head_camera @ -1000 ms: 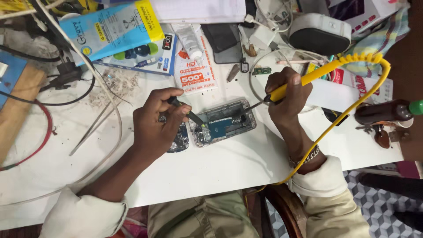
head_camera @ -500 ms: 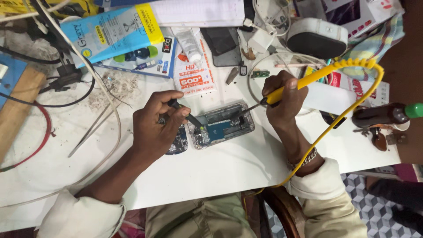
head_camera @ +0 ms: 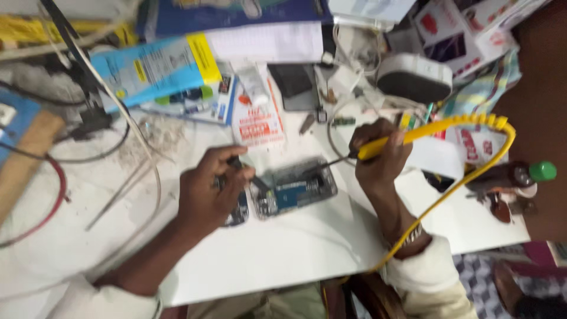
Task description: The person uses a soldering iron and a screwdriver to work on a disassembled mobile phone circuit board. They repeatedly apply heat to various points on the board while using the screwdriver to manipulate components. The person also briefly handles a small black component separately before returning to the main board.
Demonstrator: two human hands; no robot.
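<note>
White and cluttered, the desk [head_camera: 283, 254] carries an opened phone [head_camera: 294, 190] at its centre. At nine o'clock of it the left hand [head_camera: 208, 192] pinches a dark slim tool [head_camera: 242, 171]; at two o'clock the right hand [head_camera: 381, 156] grips a yellow soldering iron [head_camera: 407, 136], tip touching the board. Soldering seems underway, calling for a steady tip. Farther off at eleven o'clock lies a blue box [head_camera: 156, 68].

White cluttered worktable [head_camera: 283, 260], checkered floor [head_camera: 472, 272] at lower right
</note>
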